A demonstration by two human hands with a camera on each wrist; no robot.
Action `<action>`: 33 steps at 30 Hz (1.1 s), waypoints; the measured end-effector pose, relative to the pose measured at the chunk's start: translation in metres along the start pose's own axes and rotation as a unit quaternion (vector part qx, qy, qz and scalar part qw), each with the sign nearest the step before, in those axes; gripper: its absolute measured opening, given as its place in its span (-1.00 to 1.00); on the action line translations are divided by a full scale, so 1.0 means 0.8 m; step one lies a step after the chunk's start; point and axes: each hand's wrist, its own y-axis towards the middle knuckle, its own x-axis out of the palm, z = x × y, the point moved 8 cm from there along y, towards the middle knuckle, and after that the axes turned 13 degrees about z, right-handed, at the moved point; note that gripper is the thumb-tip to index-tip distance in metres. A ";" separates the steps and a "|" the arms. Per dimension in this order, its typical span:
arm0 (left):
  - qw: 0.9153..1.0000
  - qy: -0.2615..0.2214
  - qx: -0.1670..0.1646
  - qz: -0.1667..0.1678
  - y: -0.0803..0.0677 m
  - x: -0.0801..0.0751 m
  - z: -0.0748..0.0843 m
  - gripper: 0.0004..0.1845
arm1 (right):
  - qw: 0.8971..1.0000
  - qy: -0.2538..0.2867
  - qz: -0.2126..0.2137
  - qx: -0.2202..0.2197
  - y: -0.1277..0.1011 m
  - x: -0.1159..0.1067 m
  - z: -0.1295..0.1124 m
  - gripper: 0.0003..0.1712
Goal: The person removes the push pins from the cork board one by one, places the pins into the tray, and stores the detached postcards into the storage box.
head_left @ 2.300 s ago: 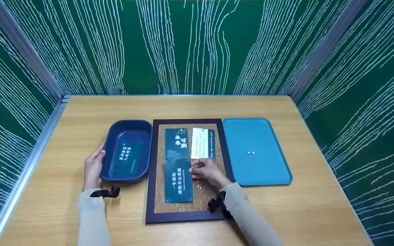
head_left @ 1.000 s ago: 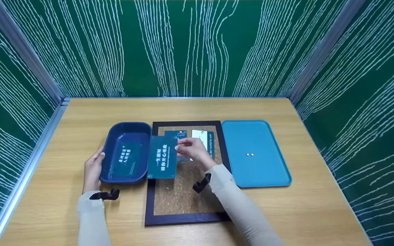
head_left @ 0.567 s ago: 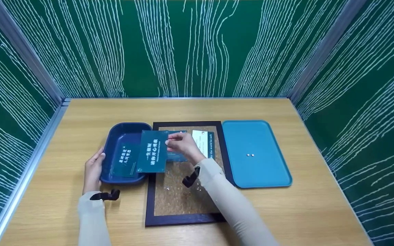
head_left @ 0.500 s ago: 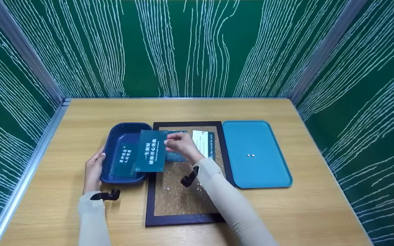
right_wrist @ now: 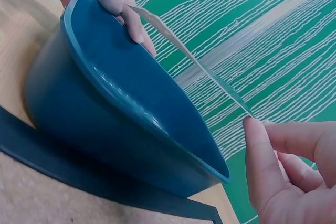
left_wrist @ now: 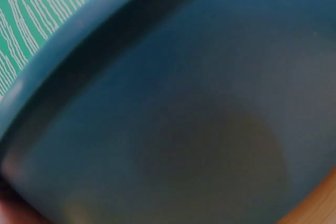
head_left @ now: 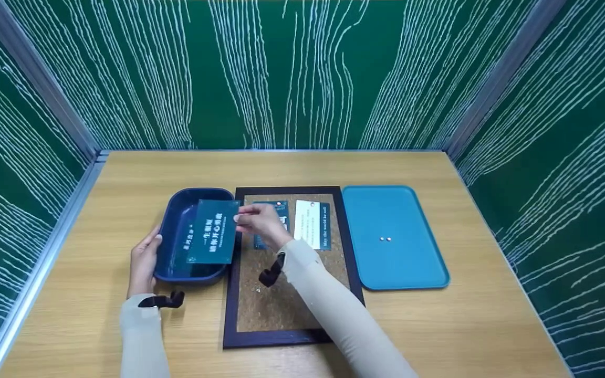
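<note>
Green walls [head_left: 302,79] with white streaks stood round the table [head_left: 281,167], and a broad strip of wood ran along its twelve o'clock edge. Near the middle lay a cork board [head_left: 281,310]; from its centre, a bin [head_left: 184,202] sat between nine and ten o'clock and a tray [head_left: 399,265] between two and three, both so near the frame that I couldn't tell whether they touched it.

The right hand [head_left: 263,224] pinched a card [head_left: 212,236] between thumb and fingers at its two o'clock edge. That card hung over the bin, lifted off the rim with a gap showing from the right wrist, and it partly hid a second card [head_left: 183,260] lying inside. The left hand [head_left: 144,265] gripped the bin's nine o'clock rim.

Toward the board's twelve o'clock end were a green card [head_left: 260,240], partly behind the right hand, and a pale card [head_left: 310,226]. Two studs [head_left: 385,239] lay mid-tray. The right forearm [head_left: 329,299] crossed the board's five o'clock corner.
</note>
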 end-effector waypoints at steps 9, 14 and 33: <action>1.000 0.000 0.010 -0.006 -0.001 0.000 0.002 -0.49 | 1.000 0.011 -0.003 0.007 0.005 0.021 0.008 -0.78; 1.000 0.005 0.009 -0.007 0.001 0.000 0.001 -0.49 | 1.000 0.017 0.005 0.012 0.008 0.028 0.014 -0.82; 1.000 -0.003 0.021 -0.002 0.002 0.000 0.002 -0.50 | 0.999 0.032 0.012 0.022 0.005 0.048 0.020 -0.78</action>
